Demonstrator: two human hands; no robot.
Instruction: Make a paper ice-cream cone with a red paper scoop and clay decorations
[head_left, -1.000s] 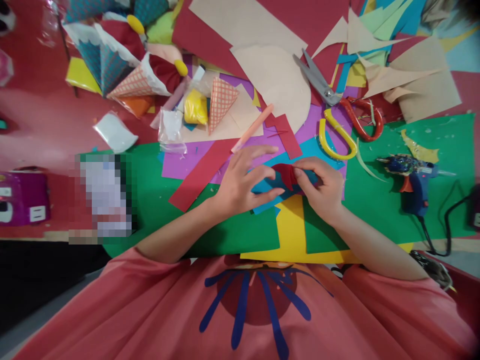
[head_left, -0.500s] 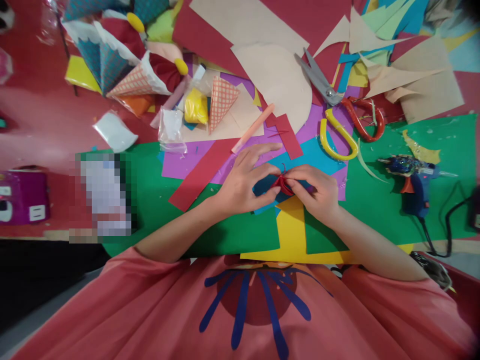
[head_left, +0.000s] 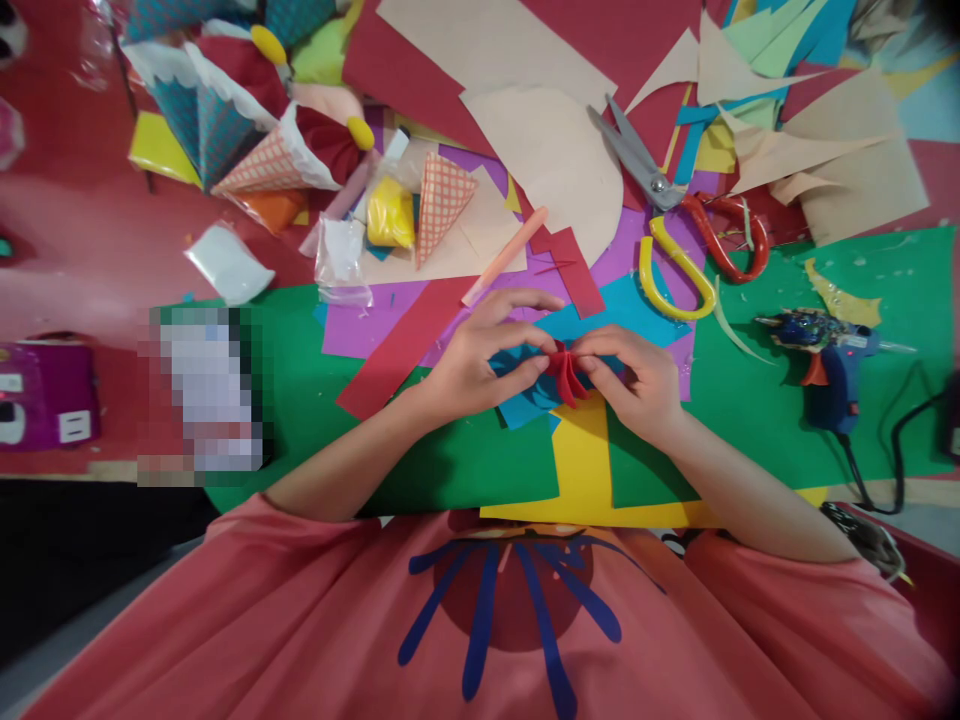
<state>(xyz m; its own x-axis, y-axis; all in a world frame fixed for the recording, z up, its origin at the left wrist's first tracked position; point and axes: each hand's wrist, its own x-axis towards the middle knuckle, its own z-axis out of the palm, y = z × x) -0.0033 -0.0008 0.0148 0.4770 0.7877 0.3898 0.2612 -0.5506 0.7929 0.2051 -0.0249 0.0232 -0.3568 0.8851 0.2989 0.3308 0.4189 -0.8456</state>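
A small folded red piece (head_left: 568, 378) is pinched between my two hands, its pleats fanning toward me. My left hand (head_left: 487, 350) holds its left side between thumb and finger, the other fingers raised and curved. On the right side, my right hand (head_left: 634, 385) grips it with thumb and fingertips. Beneath them lie a blue sheet (head_left: 517, 400) and a yellow strip (head_left: 583, 460). A red strip (head_left: 397, 350) is left of my left hand, and a peach stick (head_left: 506, 258) lies just beyond it.
Scissors (head_left: 658, 190) with red and yellow handles lie beyond my right hand. A blue glue gun (head_left: 840, 375) with a cord rests on the green sheet (head_left: 750, 400) at right. Fabric cones (head_left: 202, 120) and plastic-wrapped packets (head_left: 391, 212) are at upper left; cut scraps lie at upper right.
The red piece has opened out into clearer pleats pointing toward me. My left fingers have shifted slightly left, and both hands still pinch it.
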